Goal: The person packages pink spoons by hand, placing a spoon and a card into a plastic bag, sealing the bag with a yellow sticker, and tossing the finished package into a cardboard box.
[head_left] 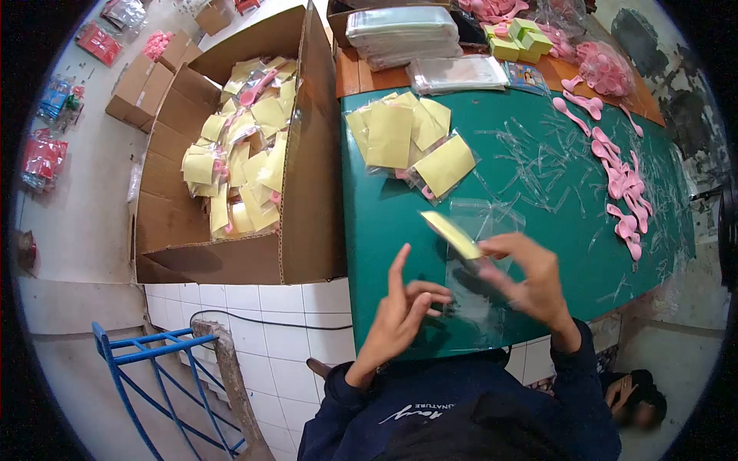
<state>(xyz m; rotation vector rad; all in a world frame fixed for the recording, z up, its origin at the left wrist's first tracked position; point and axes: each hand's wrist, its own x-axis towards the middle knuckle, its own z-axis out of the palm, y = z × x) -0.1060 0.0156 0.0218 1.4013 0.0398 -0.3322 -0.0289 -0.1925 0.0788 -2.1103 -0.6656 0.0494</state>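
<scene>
My right hand pinches a packet with a yellow card, tilted above the green table. Motion blurs the packet, and a pinkish patch shows near my fingers. To its left, my left hand holds nothing, its index finger raised and its other fingers apart. Clear plastic bags lie flat on the table under and between both hands. Just beyond them sits a pile of bagged yellow cards, with bits of pink showing underneath.
A large cardboard box of similar packets stands left of the table. Pink spoons and clear plastic strips lie to the right. Stacked clear bags and yellow-green boxes line the back. Another person is at lower right.
</scene>
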